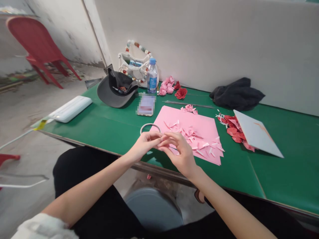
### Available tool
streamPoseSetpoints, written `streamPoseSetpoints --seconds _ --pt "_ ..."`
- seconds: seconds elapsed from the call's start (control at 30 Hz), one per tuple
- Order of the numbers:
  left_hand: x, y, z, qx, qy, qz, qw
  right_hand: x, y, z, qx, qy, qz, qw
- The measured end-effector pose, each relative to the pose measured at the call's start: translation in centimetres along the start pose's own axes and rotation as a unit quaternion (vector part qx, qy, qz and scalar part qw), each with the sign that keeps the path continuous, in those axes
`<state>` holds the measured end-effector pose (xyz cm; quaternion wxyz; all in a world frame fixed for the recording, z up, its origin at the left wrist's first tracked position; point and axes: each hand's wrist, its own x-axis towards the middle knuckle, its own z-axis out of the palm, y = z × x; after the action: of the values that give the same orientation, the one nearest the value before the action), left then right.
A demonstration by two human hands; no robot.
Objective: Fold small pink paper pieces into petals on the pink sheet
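My left hand (146,142) and my right hand (181,151) meet above the front edge of the green table. The fingertips of both are pinched together; whatever is between them, if anything, is too small or hidden to make out. Just behind my left hand a thin ring, perhaps a roll of tape (150,124), shows its upper rim. Beyond my right hand lie pink paper sheets (163,116), stacked, with several small folded pink paper pieces (190,132) and white strips scattered on them. A cluster of folded pink paper (189,108) sits at their far edge.
Along the back are a grey cap (117,88), a beaded bag (136,61), a water bottle (152,76), paper roses (181,93) and black cloth (238,94). A phone (146,104) lies mid-table, a white power strip (72,109) left, a white board (258,132) over red paper right. Below is a bin (154,209).
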<state>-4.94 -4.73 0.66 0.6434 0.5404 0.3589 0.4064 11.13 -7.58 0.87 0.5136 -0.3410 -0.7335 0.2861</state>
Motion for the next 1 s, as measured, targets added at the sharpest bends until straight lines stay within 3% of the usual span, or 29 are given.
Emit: streamPoseSetpoints --seconds 0.13,0.3,0.43,0.53,0.67,0.83,1.0 --pt "-0.1 0.2 0.0 0.068 0.026 0.017 0.997 0.5 -0.5 -0.7 -0.039 0.046 0.014 0.998" --pt "-0.4 0.5 0.3 0.169 0.031 0.039 0.984 1.0 -0.5 -1.7 -0.071 0.001 0.073 0.995" --pt "-0.6 1.0 0.3 0.104 0.025 0.035 0.994 1.1 -0.3 -2.0 -0.027 0.010 0.119 0.992" --pt "-0.7 1.1 0.3 0.024 0.003 0.035 0.999 0.9 -0.4 -1.8 0.004 0.063 0.143 0.988" --pt "-0.7 0.3 0.7 0.035 -0.016 0.029 0.999 0.5 -0.6 -0.8 0.006 0.130 0.153 0.980" --pt "-0.3 -0.4 1.2 -0.008 -0.003 0.004 1.000 0.1 -0.4 0.0 0.057 0.134 0.176 0.973" --pt "-0.3 0.3 1.0 0.009 0.035 -0.003 0.999 0.6 0.1 -0.7 0.086 0.129 0.194 0.969"
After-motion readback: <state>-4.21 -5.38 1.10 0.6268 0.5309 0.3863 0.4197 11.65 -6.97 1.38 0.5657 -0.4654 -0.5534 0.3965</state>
